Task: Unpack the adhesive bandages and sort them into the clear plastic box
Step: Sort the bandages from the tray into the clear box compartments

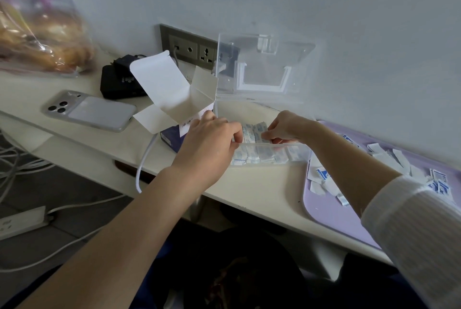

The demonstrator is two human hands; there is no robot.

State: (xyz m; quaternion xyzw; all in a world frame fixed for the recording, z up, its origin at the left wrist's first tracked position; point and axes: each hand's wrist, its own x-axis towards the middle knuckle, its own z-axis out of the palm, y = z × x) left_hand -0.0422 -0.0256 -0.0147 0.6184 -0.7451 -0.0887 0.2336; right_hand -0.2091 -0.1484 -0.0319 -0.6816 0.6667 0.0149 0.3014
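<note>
A clear plastic box stands on the desk with its lid raised against the wall. Several wrapped adhesive bandages stand in a row along its front wall. Over the box, my left hand and my right hand pinch the two ends of a small stack of bandages. To the left of the clear box, an opened bandage carton with white flaps and a dark blue body sits behind my left hand.
A lilac mat at right carries loose blue-and-white wrappers. A phone, a black charger and a wall socket panel lie left of the box. A plastic bag sits far left. Cables hang off the desk edge.
</note>
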